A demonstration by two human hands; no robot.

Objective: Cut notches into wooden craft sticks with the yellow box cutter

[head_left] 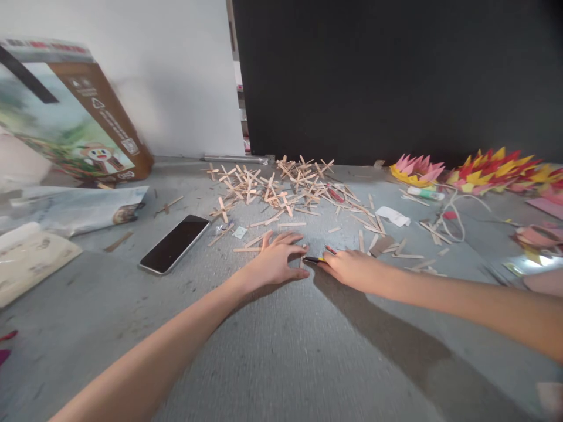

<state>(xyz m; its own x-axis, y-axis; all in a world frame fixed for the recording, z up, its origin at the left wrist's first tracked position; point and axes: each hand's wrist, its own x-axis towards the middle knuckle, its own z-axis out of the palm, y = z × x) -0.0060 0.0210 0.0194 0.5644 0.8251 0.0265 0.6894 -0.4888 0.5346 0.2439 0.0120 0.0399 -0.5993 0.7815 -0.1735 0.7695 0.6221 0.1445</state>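
On the grey table (281, 351), the left hand (275, 264) lies flat with fingers spread, pressing down on a wooden stick (248, 249). Just beside it, the right hand (349, 266) pinches a dark pen-like tool (313, 259), its tip at the left fingertips, near the stick pile (281, 187).

A craft workspace: wooden sticks (281, 190) heaped on grey table (281, 351) (paper flowers (488, 170) too).

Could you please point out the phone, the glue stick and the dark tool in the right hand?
Phone (174, 243), head view, middle of its dark screen.
Glue stick (424, 193), head view, middle of its white body.
Dark tool (313, 259), head view, its tip showing beyond the right hand (349, 268).
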